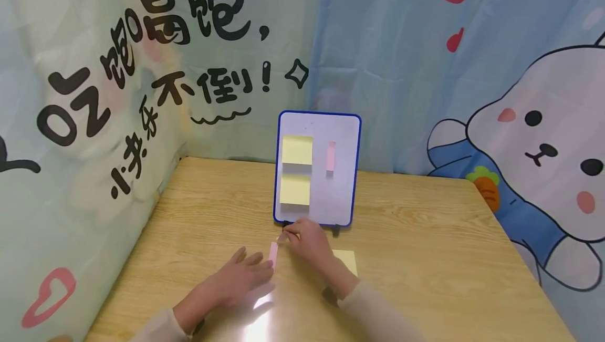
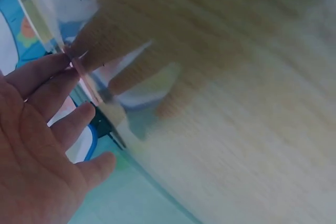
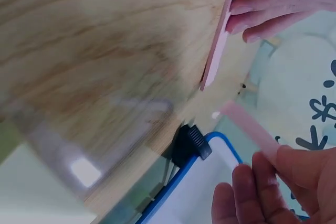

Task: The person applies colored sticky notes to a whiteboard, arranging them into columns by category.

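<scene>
My right hand (image 1: 309,239) pinches a thin pink sticky strip (image 3: 249,127) by one end between thumb and fingertips, just in front of the whiteboard (image 1: 342,195). On the table lies a narrow pink sticky-note pad (image 1: 273,252). The fingertips of my left hand (image 1: 243,276) rest at the near end of that pad, fingers spread and fairly straight. Upright on the board are two yellow sticky notes, an upper note (image 1: 297,149) and a lower note (image 1: 295,189), on its left half. A pink strip (image 1: 331,155) sticks to its right half.
A yellow sticky-note pad (image 1: 348,260) lies on the wooden table (image 1: 425,258), partly behind my right forearm. Black clip feet (image 3: 190,142) hold up the blue-rimmed board. Printed curtains (image 1: 378,69) stand along the table's back and left edges.
</scene>
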`<state>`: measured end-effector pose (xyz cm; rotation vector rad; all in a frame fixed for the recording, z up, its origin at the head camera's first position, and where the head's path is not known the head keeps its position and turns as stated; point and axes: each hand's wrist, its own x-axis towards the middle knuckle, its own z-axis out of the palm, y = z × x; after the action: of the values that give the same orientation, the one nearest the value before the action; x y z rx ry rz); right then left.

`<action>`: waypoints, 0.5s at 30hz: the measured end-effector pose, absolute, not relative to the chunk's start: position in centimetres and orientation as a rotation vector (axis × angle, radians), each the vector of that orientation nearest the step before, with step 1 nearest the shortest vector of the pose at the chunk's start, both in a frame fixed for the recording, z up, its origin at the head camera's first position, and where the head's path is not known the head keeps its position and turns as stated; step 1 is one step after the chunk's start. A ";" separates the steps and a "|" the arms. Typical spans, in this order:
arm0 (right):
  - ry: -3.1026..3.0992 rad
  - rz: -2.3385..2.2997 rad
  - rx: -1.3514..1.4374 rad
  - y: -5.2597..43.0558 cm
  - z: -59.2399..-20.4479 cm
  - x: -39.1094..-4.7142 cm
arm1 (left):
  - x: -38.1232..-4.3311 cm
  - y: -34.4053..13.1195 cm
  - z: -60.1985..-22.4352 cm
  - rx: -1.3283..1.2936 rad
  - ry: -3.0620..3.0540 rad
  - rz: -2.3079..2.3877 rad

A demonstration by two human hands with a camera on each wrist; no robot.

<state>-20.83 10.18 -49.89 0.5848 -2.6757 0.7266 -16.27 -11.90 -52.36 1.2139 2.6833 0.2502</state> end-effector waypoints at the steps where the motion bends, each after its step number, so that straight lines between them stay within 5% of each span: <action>1: -2.695 0.731 0.589 10.4 -50.0 -20.7 | -16.2 -11.9 -52.4 1.210 2.688 0.251; 15: -2.725 0.767 0.550 13.7 -49.1 -20.1 | -17.2 -13.1 -51.5 1.033 2.776 0.334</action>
<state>-20.13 13.71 -49.10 0.5503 -2.7249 0.7673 -17.24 -13.12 -51.46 1.0326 2.7763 0.3343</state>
